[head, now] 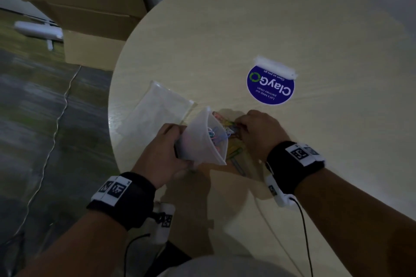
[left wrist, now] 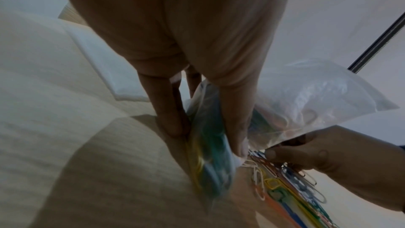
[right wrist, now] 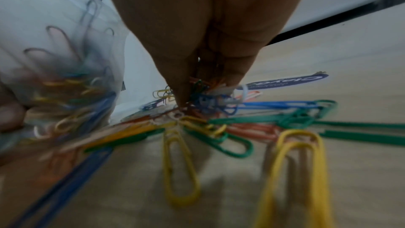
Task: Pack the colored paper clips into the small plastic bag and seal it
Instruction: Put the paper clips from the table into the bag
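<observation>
Round table (head: 247, 18), blurred bag (head: 203, 136) in left hand (head: 164, 155), right hand (head: 258, 130) hiding pinched clips (right wrist: 203, 91)

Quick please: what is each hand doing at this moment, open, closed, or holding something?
Left hand: closed around the small plastic bag, holding it open.
Right hand: fingers pinching a bunch of paper clips on the table.

Bare forearms, no sleeves. Black wristband (head: 126, 198) on left, black wristband (head: 295, 166) on right, each with white tags printed in black square codes. White device (head: 278, 191) clipped under right band, thin black cable (head: 304, 231) trailing.
</observation>
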The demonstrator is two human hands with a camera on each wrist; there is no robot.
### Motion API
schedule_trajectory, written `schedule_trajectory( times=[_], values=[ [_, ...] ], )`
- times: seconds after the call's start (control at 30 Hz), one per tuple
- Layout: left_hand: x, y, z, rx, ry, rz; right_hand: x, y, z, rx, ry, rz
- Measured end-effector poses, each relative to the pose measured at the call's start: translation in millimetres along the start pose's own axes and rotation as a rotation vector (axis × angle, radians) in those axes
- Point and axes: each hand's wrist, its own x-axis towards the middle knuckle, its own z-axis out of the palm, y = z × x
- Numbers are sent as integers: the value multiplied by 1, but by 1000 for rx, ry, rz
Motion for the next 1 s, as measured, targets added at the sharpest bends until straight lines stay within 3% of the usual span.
schedule_trajectory(
  times=[0.27, 0.47, 0.57, 0.77, 0.9, 1.0],
  values=[
    [-1, 3, 5, -15, 45, -14, -32, -12, -56, 228, 209, 41],
    [-2, 8, 4, 3, 37, -57, -45, -32, -89, 165, 30, -98],
    [0, 12, 4, -22, 52, -75, -40, -45, -90, -64, -83, -191],
    [-1, 12, 6, -71, 69, -29, -29, -76, -76, -228, -97, -234],
    [0, 13, 6, -103, 86, 11, -28, -86, -81, -37, -73, -316],
    [2, 12, 6, -71, 79, -35, -32, -72, -90, 239, -55, -220]
  ],
)
